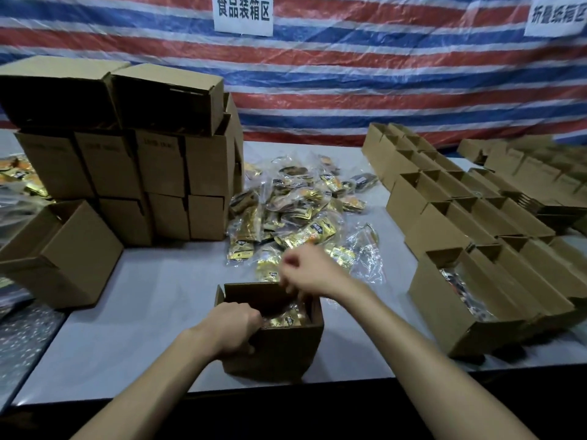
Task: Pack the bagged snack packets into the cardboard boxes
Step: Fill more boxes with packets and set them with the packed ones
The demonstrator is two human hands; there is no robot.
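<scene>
A stack of shut boxes [127, 160] stands on the left. My left hand [232, 325] grips the left wall of the open box [286, 350], with snack packets [287, 318] inside. My right hand [306, 271] is blurry above its far rim; I cannot tell its hold. More open boxes [460, 217] sit on the right.

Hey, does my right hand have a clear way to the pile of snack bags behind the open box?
Probably yes. The right hand hovers over the open box's far rim, right beside the pile of snack bags, with nothing between them.
</scene>
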